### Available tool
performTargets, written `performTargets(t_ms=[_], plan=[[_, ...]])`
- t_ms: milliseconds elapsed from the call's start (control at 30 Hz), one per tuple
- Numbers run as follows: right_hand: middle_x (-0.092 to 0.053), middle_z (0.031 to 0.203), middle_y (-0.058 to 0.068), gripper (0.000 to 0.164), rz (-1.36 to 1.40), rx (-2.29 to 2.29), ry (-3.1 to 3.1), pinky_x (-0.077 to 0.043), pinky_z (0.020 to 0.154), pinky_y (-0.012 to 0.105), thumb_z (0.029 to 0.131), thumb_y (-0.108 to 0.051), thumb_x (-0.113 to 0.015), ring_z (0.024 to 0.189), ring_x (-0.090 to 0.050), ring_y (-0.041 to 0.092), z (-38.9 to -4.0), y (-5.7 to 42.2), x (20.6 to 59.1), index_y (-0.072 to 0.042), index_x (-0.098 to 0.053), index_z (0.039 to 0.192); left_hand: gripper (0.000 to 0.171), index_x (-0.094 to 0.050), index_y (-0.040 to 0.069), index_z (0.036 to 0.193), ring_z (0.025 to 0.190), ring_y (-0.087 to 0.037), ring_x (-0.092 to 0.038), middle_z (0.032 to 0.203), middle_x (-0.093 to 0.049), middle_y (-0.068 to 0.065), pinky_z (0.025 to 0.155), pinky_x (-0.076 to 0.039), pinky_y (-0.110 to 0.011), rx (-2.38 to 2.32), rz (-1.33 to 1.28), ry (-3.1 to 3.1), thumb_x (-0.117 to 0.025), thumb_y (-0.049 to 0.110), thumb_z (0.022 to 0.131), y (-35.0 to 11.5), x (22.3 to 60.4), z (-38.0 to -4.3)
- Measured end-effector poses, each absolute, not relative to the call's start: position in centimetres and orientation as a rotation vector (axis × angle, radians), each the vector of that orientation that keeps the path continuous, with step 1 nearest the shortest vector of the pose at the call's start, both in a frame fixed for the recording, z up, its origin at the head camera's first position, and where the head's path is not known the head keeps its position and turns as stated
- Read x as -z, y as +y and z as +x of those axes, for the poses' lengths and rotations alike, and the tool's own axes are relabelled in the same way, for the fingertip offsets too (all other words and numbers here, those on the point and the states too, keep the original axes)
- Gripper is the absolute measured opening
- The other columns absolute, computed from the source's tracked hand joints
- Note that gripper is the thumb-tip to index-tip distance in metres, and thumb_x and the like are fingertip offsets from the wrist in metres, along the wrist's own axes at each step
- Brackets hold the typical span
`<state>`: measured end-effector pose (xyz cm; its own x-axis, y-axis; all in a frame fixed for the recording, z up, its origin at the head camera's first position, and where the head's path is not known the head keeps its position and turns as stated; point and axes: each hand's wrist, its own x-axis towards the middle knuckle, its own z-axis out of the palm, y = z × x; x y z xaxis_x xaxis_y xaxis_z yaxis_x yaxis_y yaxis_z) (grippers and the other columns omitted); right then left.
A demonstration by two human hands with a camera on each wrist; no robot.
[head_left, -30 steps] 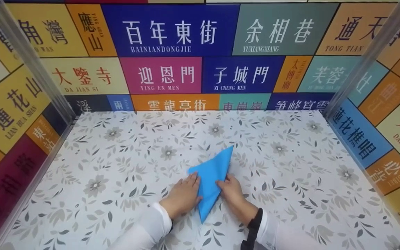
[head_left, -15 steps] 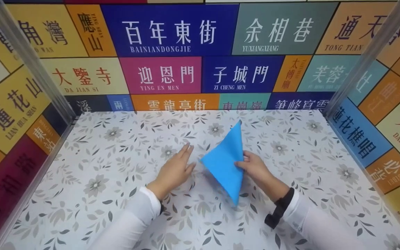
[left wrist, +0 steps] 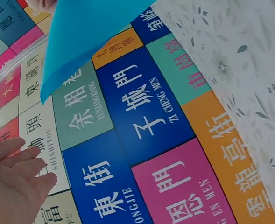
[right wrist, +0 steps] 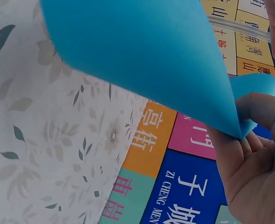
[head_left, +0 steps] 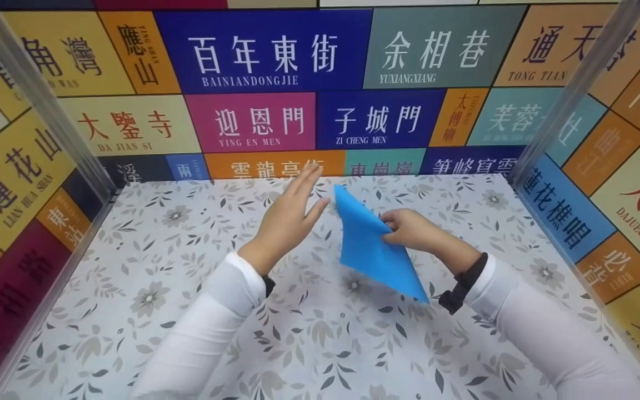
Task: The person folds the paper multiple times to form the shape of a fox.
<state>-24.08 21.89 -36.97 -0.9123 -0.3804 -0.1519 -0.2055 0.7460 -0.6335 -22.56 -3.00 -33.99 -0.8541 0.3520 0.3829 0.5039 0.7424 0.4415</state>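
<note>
A folded sheet of blue paper [head_left: 373, 244] is held up above the table in the head view. My right hand [head_left: 423, 233] pinches its right edge between thumb and fingers. In the right wrist view, that hand [right wrist: 258, 154] grips the paper [right wrist: 146, 56] near a creased corner. To the left of the sheet, my left hand [head_left: 286, 216] is raised with fingers straight, apart from the paper and holding nothing. Its fingers [left wrist: 25, 163] show loosely extended in the left wrist view, with the blue paper [left wrist: 86, 37] above them.
A white tabletop with a grey floral pattern [head_left: 148, 311] lies beneath both hands. Behind it stands a wall of coloured panels [head_left: 264, 50] with printed characters. Clear upright strips [head_left: 581, 89] run along the wall's corners at both sides.
The left hand has let go of the paper and moved up and away from it. My right hand has lifted the sheet forward and rightward and turned it.
</note>
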Motion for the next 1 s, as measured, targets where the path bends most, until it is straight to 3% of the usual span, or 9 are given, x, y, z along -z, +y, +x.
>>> performTargets(t_ms=[167, 233, 300, 433, 533, 600, 767, 1000], plan=[[-0.063, 0.095, 0.017, 0.037, -0.592, 0.599, 2.773, -0.045, 0.067, 0.034, 0.076, -0.001, -0.056, 0.079, -0.057, 0.022, -24.6, 20.8, 35.6, 0.006, -0.057, 0.112, 0.061, -0.026, 0.013, 0.141, 0.135, -0.016, -0.015, 0.146, -0.024, -0.002, 0.108, -0.016, -0.033, 0.461, -0.89, -2.732, -0.038, 0.047, 0.092, -0.6, 32.6, -22.7], [-0.061, 0.086, 0.013, 0.037, -0.647, 0.497, 2.791, -0.04, 0.062, 0.031, 0.074, -0.001, -0.056, 0.07, -0.051, 0.019, -24.7, 20.4, 35.2, 0.006, -0.058, 0.11, 0.065, -0.028, 0.011, 0.14, 0.134, -0.018, -0.021, 0.144, -0.03, -0.005, 0.108, -0.018, -0.033, 0.32, -0.973, -2.748, -0.039, 0.05, 0.09, 0.3, 32.6, -22.9], [-0.059, 0.08, 0.01, 0.037, -0.688, 0.427, 2.805, -0.039, 0.06, 0.029, 0.073, -0.001, -0.057, 0.066, -0.049, 0.017, -24.8, 20.0, 34.9, 0.006, -0.059, 0.109, 0.067, -0.034, 0.01, 0.137, 0.129, -0.02, -0.033, 0.139, -0.039, -0.006, 0.104, -0.027, -0.035, 0.204, -1.024, -2.773, -0.042, 0.053, 0.087, 1.1, 32.8, -23.0], [-0.058, 0.078, 0.008, 0.034, -0.703, 0.377, 2.822, -0.04, 0.06, 0.029, 0.073, -0.001, -0.058, 0.065, -0.049, 0.018, -24.8, 19.4, 34.5, 0.004, -0.061, 0.107, 0.058, -0.055, 0.011, 0.12, 0.097, -0.019, -0.059, 0.111, -0.061, -0.004, 0.079, -0.049, -0.033, 0.081, -1.037, -2.844, -0.049, 0.055, 0.083, 2.2, 33.5, -23.3], [-0.064, 0.087, 0.012, 0.032, -0.706, 0.362, 2.823, -0.047, 0.068, 0.033, 0.074, 0.0, -0.058, 0.071, -0.055, 0.019, -24.7, 19.1, 34.6, 0.003, -0.062, 0.106, 0.045, -0.065, 0.014, 0.101, 0.07, -0.014, -0.059, 0.086, -0.065, 0.0, 0.059, -0.05, -0.029, 0.036, -1.025, -2.864, -0.053, 0.053, 0.082, 2.6, 34.0, -23.5], [-0.065, 0.093, 0.014, 0.032, -0.721, 0.358, 2.821, -0.049, 0.073, 0.037, 0.074, 0.001, -0.058, 0.078, -0.059, 0.021, -24.6, 19.0, 34.6, 0.003, -0.061, 0.106, 0.039, -0.067, 0.016, 0.093, 0.063, -0.013, -0.055, 0.077, -0.064, 0.001, 0.053, -0.049, -0.028, 0.033, -1.017, -2.87, -0.055, 0.051, 0.081, 2.8, 34.2, -23.6], [-0.064, 0.097, 0.016, 0.032, -0.792, 0.396, 2.813, -0.049, 0.074, 0.038, 0.076, -0.003, -0.062, 0.086, -0.06, 0.026, -24.4, 18.8, 34.9, 0.003, -0.057, 0.108, 0.034, -0.068, 0.018, 0.098, 0.069, -0.015, -0.059, 0.081, -0.066, 0.001, 0.058, -0.051, -0.031, 0.054, -1.018, -2.876, -0.058, 0.046, 0.082, 3.2, 34.9, -23.7], [-0.061, 0.09, 0.013, 0.034, -0.856, 0.453, 2.792, -0.045, 0.063, 0.032, 0.077, -0.005, -0.063, 0.071, -0.054, 0.018, -24.3, 18.8, 35.4, -0.001, -0.05, 0.108, 0.025, -0.069, 0.019, 0.095, 0.072, -0.015, -0.061, 0.082, -0.067, 0.0, 0.06, -0.051, -0.032, 0.086, -1.03, -2.882, -0.058, 0.039, 0.084, 3.3, 35.6, -23.8]])
